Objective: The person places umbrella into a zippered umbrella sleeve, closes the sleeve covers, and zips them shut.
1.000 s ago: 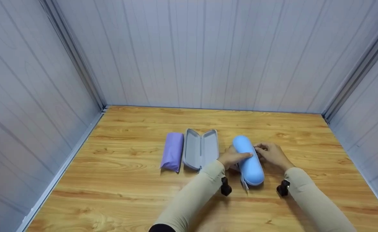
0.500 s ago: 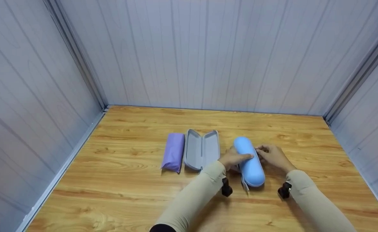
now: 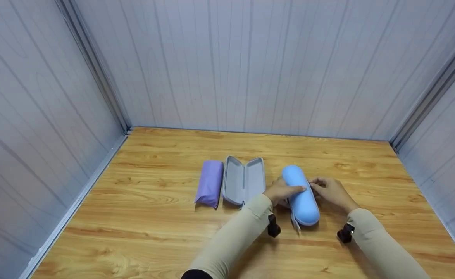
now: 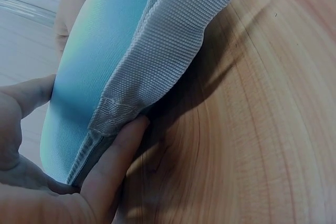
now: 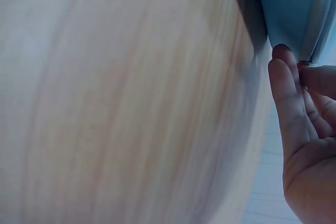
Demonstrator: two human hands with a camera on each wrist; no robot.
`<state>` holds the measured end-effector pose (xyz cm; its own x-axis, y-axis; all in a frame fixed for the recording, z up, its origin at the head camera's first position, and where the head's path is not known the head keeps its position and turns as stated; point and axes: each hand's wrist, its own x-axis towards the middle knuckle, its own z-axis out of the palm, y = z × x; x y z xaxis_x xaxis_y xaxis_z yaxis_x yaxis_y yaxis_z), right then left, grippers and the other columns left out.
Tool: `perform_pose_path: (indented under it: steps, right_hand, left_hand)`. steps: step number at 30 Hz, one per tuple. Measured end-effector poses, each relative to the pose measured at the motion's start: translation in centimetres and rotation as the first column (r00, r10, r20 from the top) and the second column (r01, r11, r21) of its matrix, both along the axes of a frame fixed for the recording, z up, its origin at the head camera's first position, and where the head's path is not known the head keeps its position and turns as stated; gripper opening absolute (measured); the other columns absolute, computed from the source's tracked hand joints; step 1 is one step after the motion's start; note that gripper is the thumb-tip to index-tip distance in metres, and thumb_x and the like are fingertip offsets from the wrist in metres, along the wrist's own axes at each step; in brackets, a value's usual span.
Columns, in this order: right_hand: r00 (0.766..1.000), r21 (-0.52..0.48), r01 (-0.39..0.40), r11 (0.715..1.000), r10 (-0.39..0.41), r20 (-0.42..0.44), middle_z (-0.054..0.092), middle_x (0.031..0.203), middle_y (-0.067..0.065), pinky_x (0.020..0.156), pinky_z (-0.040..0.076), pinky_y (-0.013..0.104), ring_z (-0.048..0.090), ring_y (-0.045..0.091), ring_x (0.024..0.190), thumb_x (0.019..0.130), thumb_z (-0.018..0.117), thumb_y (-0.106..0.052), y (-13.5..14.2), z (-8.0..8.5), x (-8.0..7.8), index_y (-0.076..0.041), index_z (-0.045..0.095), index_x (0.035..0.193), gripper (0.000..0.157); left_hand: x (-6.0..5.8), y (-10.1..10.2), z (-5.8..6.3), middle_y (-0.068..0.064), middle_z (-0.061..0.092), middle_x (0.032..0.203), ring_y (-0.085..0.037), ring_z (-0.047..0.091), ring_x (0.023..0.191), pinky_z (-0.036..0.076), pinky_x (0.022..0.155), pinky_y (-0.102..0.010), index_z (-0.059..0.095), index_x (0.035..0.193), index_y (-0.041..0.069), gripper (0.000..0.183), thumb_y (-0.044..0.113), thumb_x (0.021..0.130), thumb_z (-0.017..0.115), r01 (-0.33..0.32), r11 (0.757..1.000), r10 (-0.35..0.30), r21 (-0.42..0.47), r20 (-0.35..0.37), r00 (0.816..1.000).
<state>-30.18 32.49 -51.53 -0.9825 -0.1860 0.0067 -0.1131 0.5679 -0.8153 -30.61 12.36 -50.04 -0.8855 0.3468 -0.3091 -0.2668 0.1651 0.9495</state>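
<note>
A light blue zippered glasses case (image 3: 298, 199) lies on its side edge on the table, with a grey fabric strap (image 4: 157, 51) along its left side. My left hand (image 3: 280, 191) grips it from the left, thumb over the blue shell and fingers low beside the strap. On the right side, my right hand (image 3: 330, 192) pinches a small zipper pull (image 5: 303, 66) at the case's seam. Fingers cover most of that pull. Left of my left hand, a grey glasses case (image 3: 234, 184) lies spread out with its inside up. A purple pouch (image 3: 209, 182) lies beside it.
The wood-grain table (image 3: 142, 224) meets a pale panelled wall (image 3: 227, 69) at the back. Side walls stand at the left and right. A black camera mount sits on each wrist.
The view has tilted slightly. My right hand has shifted a little toward me along the blue case's seam. The left hand keeps its grip, and the other things stay in place.
</note>
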Motion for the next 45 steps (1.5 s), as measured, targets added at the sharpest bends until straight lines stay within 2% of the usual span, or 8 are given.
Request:
perform_pose_path:
  steps: [5,11,17,26,39,45]
  right_hand:
    - [1.0,-0.001,0.004,1.0,-0.004,0.001,0.065,0.097,0.013,0.061,0.054,0.032,0.063,0.019,0.074,0.091,0.058,-0.017,0.1,0.1,0.3,-0.005,0.064,0.102,0.018]
    - [1.0,-0.023,-0.002,1.0,0.003,0.029,0.064,0.097,0.014,0.062,0.054,0.034,0.064,0.021,0.075,0.091,0.056,-0.017,0.1,0.1,0.6,-0.005,0.064,0.103,0.018]
    - [1.0,-0.033,-0.015,0.999,0.016,0.021,0.064,0.096,0.013,0.063,0.054,0.035,0.063,0.021,0.077,0.091,0.057,-0.017,0.2,-0.1,0.6,-0.005,0.064,0.101,0.017]
    - [0.999,-0.045,-0.035,0.998,0.035,0.002,0.064,0.094,0.013,0.062,0.054,0.035,0.063,0.022,0.076,0.091,0.057,-0.016,0.3,-0.1,0.8,-0.005,0.063,0.098,0.015]
    - [0.999,-0.018,-0.005,1.0,0.006,0.036,0.064,0.091,0.011,0.059,0.054,0.033,0.063,0.022,0.072,0.091,0.057,-0.014,0.3,0.0,1.6,-0.009,0.063,0.098,0.011]
    - [1.0,-0.004,-0.003,1.0,0.003,0.023,0.064,0.087,0.009,0.058,0.054,0.032,0.063,0.021,0.069,0.09,0.057,-0.012,0.5,0.0,1.8,-0.009,0.064,0.096,0.009]
  left_hand:
    - [0.0,0.1,0.1,-0.014,0.037,0.119,-0.031,0.051,0.099,0.052,0.062,-0.045,0.036,0.134,0.009,0.073,0.029,0.075,0.075,-0.015,0.999,0.015,-0.028,0.003,1.0]
    - [-0.2,0.1,0.1,-0.014,0.042,0.117,-0.03,0.052,0.099,0.052,0.064,-0.045,0.036,0.133,0.009,0.074,0.03,0.074,0.076,-0.032,0.998,0.032,-0.061,-0.006,0.999]
    - [-0.3,0.1,0.0,-0.013,0.047,0.114,-0.029,0.054,0.097,0.052,0.064,-0.045,0.037,0.133,0.008,0.074,0.031,0.074,0.076,-0.03,0.998,0.03,-0.054,0.0,1.0]
    - [-0.4,-0.1,0.0,-0.012,0.053,0.108,-0.031,0.056,0.096,0.051,0.065,-0.048,0.039,0.13,0.007,0.069,0.029,0.076,0.074,-0.005,1.0,0.005,0.005,0.027,1.0]
    - [-0.1,-0.1,0.2,-0.012,0.053,0.105,-0.028,0.056,0.093,0.052,0.064,-0.045,0.042,0.126,0.007,0.065,0.029,0.075,0.075,-0.024,0.998,0.024,-0.051,-0.001,1.0]
    - [-0.1,0.0,0.2,-0.011,0.054,0.103,-0.027,0.056,0.092,0.052,0.063,-0.045,0.043,0.125,0.008,0.063,0.028,0.075,0.075,-0.015,0.999,0.015,-0.03,-0.018,1.0]
